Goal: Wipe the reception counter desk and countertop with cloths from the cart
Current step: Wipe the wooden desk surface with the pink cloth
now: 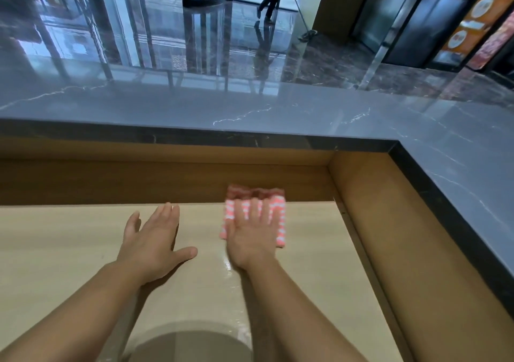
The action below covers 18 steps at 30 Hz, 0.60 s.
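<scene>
Right hand point(254, 237), fingers spread, pressed the pink-and-white checked cloth point(278, 217) flat at one o'clock on the pale wood-grain desk point(69, 236); left hand point(154, 243) splayed, bracing; even overlapping strokes advisable.

Pale smooth wood-grain desk point(69, 239), glossy grey veined stone countertop point(194, 111), pink-and-white fuzzy cloth point(279, 217)

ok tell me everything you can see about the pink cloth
The pink cloth is a folded pad with a pink and white check and looks like soft woven fabric. It lies flat at the far edge of the pale desk, near the right corner. The right hand lies flat on it, fingers spread. A wet sheen trails behind it along the desk.
</scene>
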### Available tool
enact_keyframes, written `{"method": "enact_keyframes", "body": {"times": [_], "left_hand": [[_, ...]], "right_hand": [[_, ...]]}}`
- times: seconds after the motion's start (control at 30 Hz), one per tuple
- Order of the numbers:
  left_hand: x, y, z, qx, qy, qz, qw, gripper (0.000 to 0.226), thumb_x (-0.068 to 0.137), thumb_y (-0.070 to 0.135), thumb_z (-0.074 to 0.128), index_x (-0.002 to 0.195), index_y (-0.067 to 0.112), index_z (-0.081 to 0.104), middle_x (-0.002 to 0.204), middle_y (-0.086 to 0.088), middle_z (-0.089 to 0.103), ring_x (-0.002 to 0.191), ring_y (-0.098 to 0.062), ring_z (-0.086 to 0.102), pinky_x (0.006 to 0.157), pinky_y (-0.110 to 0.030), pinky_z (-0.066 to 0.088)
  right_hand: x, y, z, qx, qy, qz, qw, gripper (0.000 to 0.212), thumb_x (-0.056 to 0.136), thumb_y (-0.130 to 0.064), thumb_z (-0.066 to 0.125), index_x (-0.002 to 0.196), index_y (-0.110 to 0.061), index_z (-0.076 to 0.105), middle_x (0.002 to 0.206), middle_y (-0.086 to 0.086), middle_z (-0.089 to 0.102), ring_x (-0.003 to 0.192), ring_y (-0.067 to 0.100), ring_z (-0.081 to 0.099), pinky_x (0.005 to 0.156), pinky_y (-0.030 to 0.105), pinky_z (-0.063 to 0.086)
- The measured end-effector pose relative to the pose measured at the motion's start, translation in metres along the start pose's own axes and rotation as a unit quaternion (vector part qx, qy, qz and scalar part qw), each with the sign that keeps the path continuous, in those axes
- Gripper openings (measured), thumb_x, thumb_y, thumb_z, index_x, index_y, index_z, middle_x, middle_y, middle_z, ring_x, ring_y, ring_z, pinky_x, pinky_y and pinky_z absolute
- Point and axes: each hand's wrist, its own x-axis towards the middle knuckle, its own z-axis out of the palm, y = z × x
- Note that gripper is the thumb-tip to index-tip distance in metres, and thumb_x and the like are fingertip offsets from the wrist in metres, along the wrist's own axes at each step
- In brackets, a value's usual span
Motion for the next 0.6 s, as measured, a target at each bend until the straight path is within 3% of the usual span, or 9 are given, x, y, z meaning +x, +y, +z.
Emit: {"method": "enact_keyframes", "body": {"times": [0.13,0.3,0.4,0.47,0.53,0.6], "left_hand": [[-0.018,-0.015,0.0,0.005,-0.002,-0.011,1.0,0.101,0.082,0.076,0.041,0.155,0.019,0.0,0.163,0.003,-0.002,0.148,-0.009,-0.005,0.117,-0.044,-0.008],[-0.029,-0.006,-0.004,0.023,-0.018,0.008,1.0,0.1,0.082,0.075,0.043,0.155,0.019,0.001,0.163,0.004,-0.001,0.148,-0.008,-0.004,0.117,-0.043,-0.009],[-0.032,0.006,0.001,0.017,-0.019,0.033,0.999,0.1,0.082,0.073,0.046,0.155,0.02,0.001,0.162,0.005,-0.002,0.148,-0.007,-0.004,0.118,-0.042,-0.009],[-0.036,0.013,0.004,0.012,-0.025,0.048,0.998,0.101,0.082,0.073,0.047,0.155,0.02,0.001,0.162,0.005,-0.003,0.148,-0.007,-0.005,0.118,-0.041,-0.009],[-0.039,0.016,0.007,0.011,-0.026,0.055,0.998,0.102,0.081,0.073,0.048,0.154,0.02,0.001,0.162,0.005,-0.003,0.148,-0.007,-0.006,0.118,-0.041,-0.009],[-0.043,0.016,0.007,0.007,-0.027,0.059,0.998,0.103,0.081,0.073,0.05,0.154,0.02,0.0,0.162,0.004,-0.004,0.148,-0.007,-0.007,0.118,-0.04,-0.008]], "right_hand": [[-0.021,-0.045,0.015,-0.019,-0.016,-0.131,0.991,0.058,0.102,-0.05,0.008,0.152,-0.033,-0.015,0.156,0.003,-0.03,0.141,0.028,-0.034,0.113,0.049,-0.024],[-0.024,-0.007,0.008,-0.035,-0.024,-0.208,0.977,0.056,0.102,-0.052,0.012,0.153,-0.038,-0.006,0.158,-0.004,-0.026,0.142,0.02,-0.032,0.113,0.039,-0.023],[-0.025,0.054,-0.001,-0.02,-0.01,-0.151,0.988,0.065,0.094,-0.062,-0.006,0.154,-0.037,-0.001,0.161,-0.003,-0.019,0.146,0.019,-0.024,0.111,0.035,-0.022],[-0.03,0.098,-0.006,-0.024,-0.002,-0.096,0.995,0.095,0.071,-0.07,-0.03,0.154,-0.035,-0.001,0.162,-0.001,-0.015,0.147,0.021,-0.02,0.112,0.034,-0.019],[-0.034,0.136,-0.013,-0.043,-0.003,-0.043,0.998,0.113,0.056,-0.071,-0.042,0.154,-0.032,-0.003,0.162,0.001,-0.014,0.148,0.023,-0.017,0.115,0.036,-0.014],[-0.041,0.161,-0.021,-0.048,-0.019,-0.001,0.999,0.095,0.072,-0.071,-0.029,0.154,-0.031,-0.005,0.162,0.002,-0.014,0.149,0.023,-0.015,0.118,0.038,-0.007]]}}
